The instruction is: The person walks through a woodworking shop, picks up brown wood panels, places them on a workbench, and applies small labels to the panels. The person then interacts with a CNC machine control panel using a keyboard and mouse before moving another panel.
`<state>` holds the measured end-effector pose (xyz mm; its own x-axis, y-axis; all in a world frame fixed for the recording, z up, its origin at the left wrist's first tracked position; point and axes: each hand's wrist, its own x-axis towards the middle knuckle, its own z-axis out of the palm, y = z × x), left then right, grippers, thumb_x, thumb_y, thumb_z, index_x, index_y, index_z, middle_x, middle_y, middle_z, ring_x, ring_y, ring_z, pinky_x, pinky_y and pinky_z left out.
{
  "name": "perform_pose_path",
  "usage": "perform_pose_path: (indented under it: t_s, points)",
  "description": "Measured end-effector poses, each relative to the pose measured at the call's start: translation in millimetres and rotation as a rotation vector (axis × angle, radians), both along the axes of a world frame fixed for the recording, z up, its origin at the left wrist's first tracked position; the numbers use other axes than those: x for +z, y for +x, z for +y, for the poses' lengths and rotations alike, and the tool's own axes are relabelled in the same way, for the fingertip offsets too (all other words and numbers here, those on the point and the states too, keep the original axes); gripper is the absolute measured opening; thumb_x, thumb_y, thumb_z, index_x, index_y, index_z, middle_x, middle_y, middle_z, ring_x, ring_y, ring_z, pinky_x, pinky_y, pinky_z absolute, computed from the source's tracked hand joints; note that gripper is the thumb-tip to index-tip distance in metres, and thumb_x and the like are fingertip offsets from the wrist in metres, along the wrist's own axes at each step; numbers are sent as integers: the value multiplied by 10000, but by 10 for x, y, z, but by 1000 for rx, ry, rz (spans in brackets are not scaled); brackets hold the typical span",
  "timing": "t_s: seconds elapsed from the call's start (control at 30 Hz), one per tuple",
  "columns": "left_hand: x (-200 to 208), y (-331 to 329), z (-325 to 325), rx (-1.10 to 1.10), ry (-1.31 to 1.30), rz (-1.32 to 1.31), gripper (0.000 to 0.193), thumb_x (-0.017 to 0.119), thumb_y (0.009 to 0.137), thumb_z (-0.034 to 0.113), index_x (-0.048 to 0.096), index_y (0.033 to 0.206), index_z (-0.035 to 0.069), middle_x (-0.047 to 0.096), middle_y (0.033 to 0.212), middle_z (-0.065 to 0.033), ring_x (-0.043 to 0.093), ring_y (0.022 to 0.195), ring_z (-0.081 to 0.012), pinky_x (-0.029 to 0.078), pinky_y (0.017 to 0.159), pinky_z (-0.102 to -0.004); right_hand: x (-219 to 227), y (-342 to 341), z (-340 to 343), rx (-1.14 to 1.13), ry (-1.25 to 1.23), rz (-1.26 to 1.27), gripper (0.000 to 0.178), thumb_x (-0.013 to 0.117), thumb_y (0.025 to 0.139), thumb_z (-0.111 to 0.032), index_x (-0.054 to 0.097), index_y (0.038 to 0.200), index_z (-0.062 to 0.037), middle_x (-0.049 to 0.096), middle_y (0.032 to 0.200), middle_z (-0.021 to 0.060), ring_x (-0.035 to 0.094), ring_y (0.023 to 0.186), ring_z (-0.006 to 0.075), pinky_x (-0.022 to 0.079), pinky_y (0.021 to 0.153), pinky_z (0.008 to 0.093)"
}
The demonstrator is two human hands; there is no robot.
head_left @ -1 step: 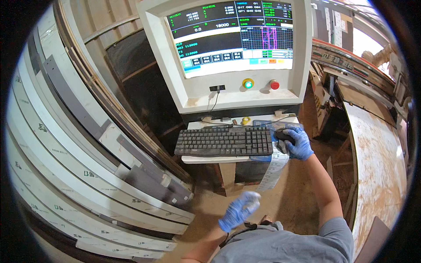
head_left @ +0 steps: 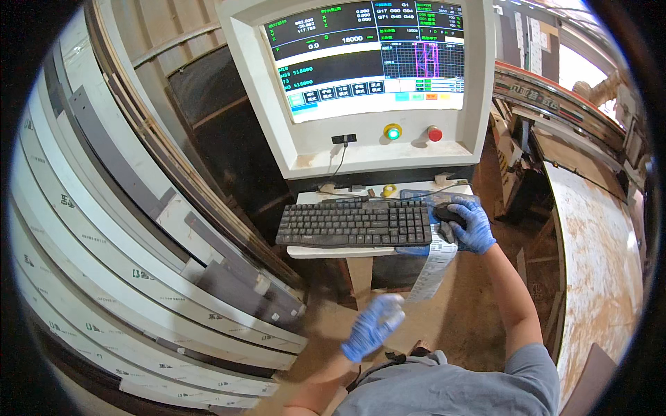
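Observation:
My right hand (head_left: 473, 227), in a blue glove, rests over a black computer mouse (head_left: 448, 214) at the right end of the shelf, fingers wrapped round it. Beside the mouse lies a black keyboard (head_left: 354, 224), with no hand on it. A long printed paper strip (head_left: 436, 267) hangs over the shelf's front edge below my right hand. My left hand (head_left: 373, 328), also gloved in blue, is held in the air in front of my body. Its fingers are loosely curved with a gap to the thumb, and I see nothing in it.
Above the keyboard stands a white control cabinet (head_left: 305, 161) with a lit screen (head_left: 361, 62), a green-lit button (head_left: 393, 132) and a red knob (head_left: 434, 133). Long boards (head_left: 90, 243) are stacked at the left. A dusty machine bed (head_left: 596, 256) runs along the right.
My left hand has moved slightly up and to the left, and its thumb and fingers show more apart. My right hand stays on the mouse.

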<state>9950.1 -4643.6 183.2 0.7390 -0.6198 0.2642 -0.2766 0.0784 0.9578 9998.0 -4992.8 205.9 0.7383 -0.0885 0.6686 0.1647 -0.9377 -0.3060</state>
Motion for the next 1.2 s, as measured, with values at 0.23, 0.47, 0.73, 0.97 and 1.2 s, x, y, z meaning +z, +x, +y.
perform_pose_path:
  t_s: [0.23, 0.47, 0.73, 0.97, 1.2]
  points:
    - [731, 1517, 11, 515, 209, -404, 558, 694, 814, 335, 478, 1219, 17, 536, 1255, -165, 564, 1094, -278, 470, 913, -380, 8, 16, -49, 66, -78, -20, 393, 678, 675, -163, 624, 1061, -114, 588, 1122, 143, 538, 1038, 356, 429, 903, 431]
    - [1326, 2921, -435, 817, 549, -752, 528, 665, 790, 477, 557, 1108, 70, 619, 1042, -153, 614, 956, -291, 497, 828, -390, 29, 51, -59, 26, -48, -14, 418, 675, 667, -204, 621, 1071, -111, 595, 1119, 142, 557, 1007, 349, 440, 864, 433]
    - [1418, 3108, -837, 881, 730, -1036, 344, 584, 857, 385, 602, 742, 61, 612, 710, -138, 615, 672, -316, 491, 605, -425, 3, 98, -140, 43, 64, -48, 394, 689, 696, -258, 631, 1039, -72, 613, 1072, 154, 572, 967, 347, 430, 846, 426]
    - [1422, 2533, -804, 913, 453, -1016, 251, 647, 832, 204, 525, 664, 62, 496, 600, -103, 539, 559, -250, 427, 530, -383, 9, 109, -187, 45, 114, -5, 363, 685, 695, -232, 620, 1018, -79, 602, 1086, 156, 566, 989, 343, 424, 872, 433]
    - [1746, 1824, -892, 77, -239, -944, 170, 583, 850, 257, 601, 784, 101, 611, 706, -49, 625, 670, -200, 528, 743, -449, 4, 163, -210, 63, 154, 8, 353, 676, 740, -290, 626, 1011, -69, 596, 1099, 161, 563, 970, 336, 420, 876, 415]
